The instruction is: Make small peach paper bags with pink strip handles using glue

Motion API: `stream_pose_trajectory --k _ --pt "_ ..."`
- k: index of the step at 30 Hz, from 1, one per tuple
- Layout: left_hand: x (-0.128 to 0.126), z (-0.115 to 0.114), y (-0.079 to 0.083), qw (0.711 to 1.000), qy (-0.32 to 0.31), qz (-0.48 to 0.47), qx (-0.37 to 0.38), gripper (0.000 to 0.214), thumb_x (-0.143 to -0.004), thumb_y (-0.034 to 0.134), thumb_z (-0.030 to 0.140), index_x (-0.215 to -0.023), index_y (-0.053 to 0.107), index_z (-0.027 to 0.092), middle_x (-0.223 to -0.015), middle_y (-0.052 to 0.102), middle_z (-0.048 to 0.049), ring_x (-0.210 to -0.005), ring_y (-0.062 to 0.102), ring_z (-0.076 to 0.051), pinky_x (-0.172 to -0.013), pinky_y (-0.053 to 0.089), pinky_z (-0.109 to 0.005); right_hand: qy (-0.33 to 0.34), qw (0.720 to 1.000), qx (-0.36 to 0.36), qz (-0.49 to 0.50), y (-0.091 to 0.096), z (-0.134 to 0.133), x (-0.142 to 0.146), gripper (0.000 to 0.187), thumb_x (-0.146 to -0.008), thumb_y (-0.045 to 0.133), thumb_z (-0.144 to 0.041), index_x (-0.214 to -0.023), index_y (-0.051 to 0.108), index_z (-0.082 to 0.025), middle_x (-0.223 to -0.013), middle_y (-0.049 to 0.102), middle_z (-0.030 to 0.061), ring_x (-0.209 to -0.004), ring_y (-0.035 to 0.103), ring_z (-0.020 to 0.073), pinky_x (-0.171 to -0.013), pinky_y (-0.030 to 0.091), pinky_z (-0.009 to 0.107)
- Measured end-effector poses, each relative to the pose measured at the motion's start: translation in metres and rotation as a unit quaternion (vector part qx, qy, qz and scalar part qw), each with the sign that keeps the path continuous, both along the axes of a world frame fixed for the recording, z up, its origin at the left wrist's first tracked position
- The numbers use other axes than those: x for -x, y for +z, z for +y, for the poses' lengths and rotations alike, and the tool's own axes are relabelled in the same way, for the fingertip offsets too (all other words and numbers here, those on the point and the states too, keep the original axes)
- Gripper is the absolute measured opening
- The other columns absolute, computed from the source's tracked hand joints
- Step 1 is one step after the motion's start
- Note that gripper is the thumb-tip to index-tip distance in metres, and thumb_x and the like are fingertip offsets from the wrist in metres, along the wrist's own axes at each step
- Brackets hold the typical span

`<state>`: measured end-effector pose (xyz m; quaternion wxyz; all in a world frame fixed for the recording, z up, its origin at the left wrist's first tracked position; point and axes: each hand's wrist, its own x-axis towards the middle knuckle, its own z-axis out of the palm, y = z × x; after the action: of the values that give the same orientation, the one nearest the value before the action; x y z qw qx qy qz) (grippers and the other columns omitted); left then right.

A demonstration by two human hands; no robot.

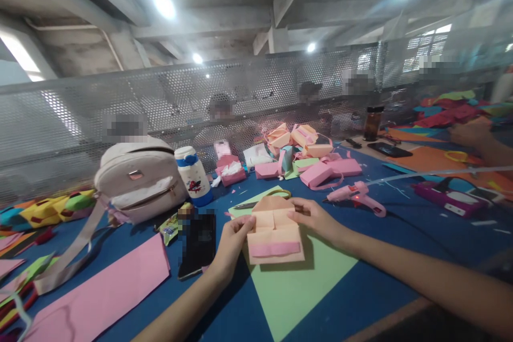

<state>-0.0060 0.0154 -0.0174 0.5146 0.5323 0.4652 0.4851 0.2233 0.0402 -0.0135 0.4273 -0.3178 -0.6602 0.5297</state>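
Between my two hands is a folded peach paper bag with a pink strip across its lower front. My left hand pinches its left edge, thumb on the front. On the upper right edge, my right hand grips the paper between thumb and fingers. Under it lies a green paper sheet. Scissors rest on the far end of that sheet, partly hidden behind the paper bag. A pink glue gun lies on the table to the right of my right hand.
A white backpack, a bottle and a phone stand or lie on the left, near pink paper. Finished-looking paper bags pile up by the mesh partition. At right are a purple device and another person's arm.
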Motion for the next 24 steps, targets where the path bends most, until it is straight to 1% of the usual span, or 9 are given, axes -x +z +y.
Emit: stream_pose_trajectory --k 1,3,6,9,12,14,19,21,24 --pt "0.002 0.002 0.003 1.000 0.003 0.001 -0.002 0.051 -0.067 0.076 0.064 -0.069 0.069 0.013 -0.064 0.068 -0.0042 -0.059 0.059 -0.016 -0.054 0.042 -0.022 -0.001 1.000 0.001 -0.006 0.000 0.001 -0.001 0.044 -0.076 0.073 -0.049 -0.105 0.065 -0.017 -0.102 0.071 0.0079 -0.094 0.066 0.0236 -0.088 0.050 0.036" --pt "0.007 0.007 0.009 1.000 0.000 0.006 -0.001 0.052 -0.063 0.079 0.063 -0.067 0.070 0.013 -0.064 0.069 -0.0049 -0.057 0.058 -0.015 -0.053 0.041 -0.022 0.005 1.000 0.011 -0.026 -0.002 0.004 -0.002 0.046 -0.073 0.076 -0.046 -0.107 0.063 -0.017 -0.100 0.071 0.0077 -0.088 0.067 0.0220 -0.085 0.052 0.036" --pt "0.015 0.011 0.017 0.999 -0.020 0.023 0.016 0.050 -0.060 0.083 0.058 -0.064 0.071 0.011 -0.062 0.070 -0.0073 -0.055 0.060 -0.016 -0.051 0.042 -0.023 0.043 0.998 0.039 -0.028 -0.006 0.004 -0.003 0.047 -0.076 0.074 -0.046 -0.110 0.061 -0.016 -0.087 0.070 0.0046 -0.071 0.067 0.0177 -0.068 0.054 0.031" --pt "0.020 0.012 0.022 0.999 -0.027 0.035 0.030 0.047 -0.063 0.083 0.055 -0.071 0.074 0.009 -0.066 0.073 -0.0100 -0.058 0.064 -0.019 -0.052 0.044 -0.024 0.066 0.995 0.062 -0.028 -0.008 0.002 -0.003 0.050 -0.077 0.075 -0.044 -0.114 0.058 -0.016 -0.077 0.067 0.0010 -0.067 0.066 0.0166 -0.058 0.050 0.025" --pt "0.021 0.012 0.022 0.998 -0.027 0.042 0.034 0.048 -0.064 0.083 0.054 -0.075 0.076 0.008 -0.068 0.074 -0.0115 -0.059 0.066 -0.021 -0.052 0.045 -0.025 0.064 0.994 0.073 -0.047 -0.007 0.000 -0.003 0.051 -0.077 0.076 -0.042 -0.118 0.056 -0.017 -0.075 0.066 -0.0004 -0.068 0.067 0.0167 -0.059 0.050 0.025" --pt "0.021 0.012 0.021 0.998 -0.030 0.046 0.034 0.048 -0.064 0.082 0.054 -0.078 0.077 0.008 -0.068 0.074 -0.0117 -0.059 0.066 -0.021 -0.052 0.045 -0.025 0.064 0.994 0.073 -0.055 -0.006 0.000 -0.003 0.052 -0.078 0.075 -0.042 -0.119 0.056 -0.016 -0.078 0.067 0.0008 -0.070 0.068 0.0175 -0.062 0.052 0.027" --pt "0.015 0.011 0.019 0.997 -0.057 0.053 0.030 0.050 -0.062 0.081 0.058 -0.076 0.080 0.010 -0.064 0.074 -0.0104 -0.054 0.064 -0.020 -0.050 0.044 -0.025 0.111 0.993 0.043 -0.026 -0.004 -0.003 -0.001 0.045 -0.081 0.071 -0.048 -0.109 0.067 -0.014 -0.101 0.072 0.0087 -0.095 0.068 0.0245 -0.081 0.051 0.033" --pt "0.011 0.008 0.019 0.996 -0.067 0.059 0.030 0.050 -0.061 0.081 0.059 -0.076 0.081 0.011 -0.063 0.074 -0.0095 -0.054 0.064 -0.020 -0.050 0.044 -0.026 0.118 0.992 0.038 -0.031 -0.002 -0.005 0.000 0.045 -0.081 0.070 -0.049 -0.106 0.069 -0.012 -0.100 0.073 0.0088 -0.092 0.067 0.0251 -0.077 0.050 0.033" --pt "0.007 0.004 0.020 0.996 -0.054 0.065 0.021 0.047 -0.062 0.081 0.057 -0.075 0.081 0.012 -0.065 0.075 -0.0085 -0.055 0.064 -0.020 -0.051 0.043 -0.025 0.088 0.994 0.013 -0.068 0.000 -0.008 0.001 0.041 -0.081 0.070 -0.048 -0.098 0.071 -0.011 -0.087 0.072 0.0058 -0.077 0.063 0.0213 -0.066 0.045 0.028"
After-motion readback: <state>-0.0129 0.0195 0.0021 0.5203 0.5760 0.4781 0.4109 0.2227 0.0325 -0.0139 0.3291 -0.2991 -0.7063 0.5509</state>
